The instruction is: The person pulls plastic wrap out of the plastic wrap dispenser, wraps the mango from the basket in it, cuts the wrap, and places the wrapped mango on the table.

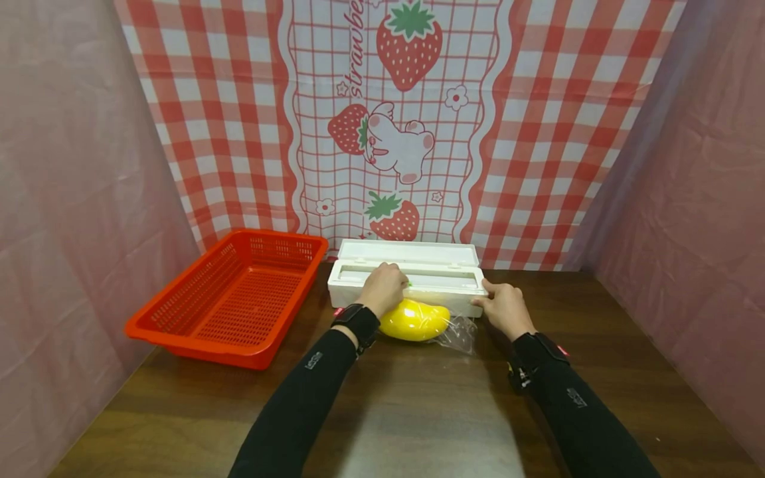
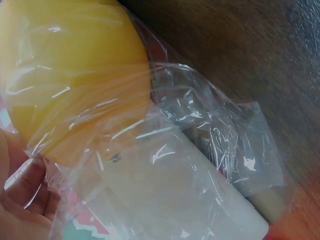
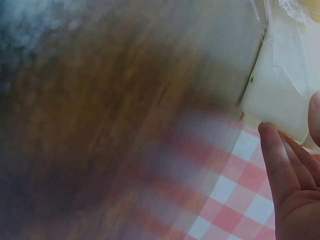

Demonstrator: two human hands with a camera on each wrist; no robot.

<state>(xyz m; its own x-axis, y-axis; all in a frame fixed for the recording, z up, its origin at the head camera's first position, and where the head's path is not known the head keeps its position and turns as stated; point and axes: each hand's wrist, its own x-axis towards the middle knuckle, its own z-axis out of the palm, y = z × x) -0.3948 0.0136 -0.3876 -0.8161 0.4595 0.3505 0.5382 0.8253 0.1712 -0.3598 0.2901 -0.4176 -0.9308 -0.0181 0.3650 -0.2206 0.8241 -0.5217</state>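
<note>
Evidently partway along. Note red basket [image 1: 285, 292] on the left, well apart from white box [image 1: 352, 293] with lid [image 1: 412, 252] already raised. See right hand [image 1: 505, 309] gripping box's right end; left hand [image 1: 381, 291] with curled fingers, apparently pinching clear film [image 1: 460, 335]. Find yellow fruit [image 1: 415, 321] just in front of box, loosely covered. Judge tightening film and lowering lid as probably left; cannot confirm any cut.

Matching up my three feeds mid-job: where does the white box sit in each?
Head: the white box is just below and right of centre, lid raised.
Left wrist: bottom centre, reaching toward the lower right corner, partly seen through plastic.
Right wrist: upper right, its end beside the right hand.
Shared landmark: clear plastic shows by the box in all three.
</note>
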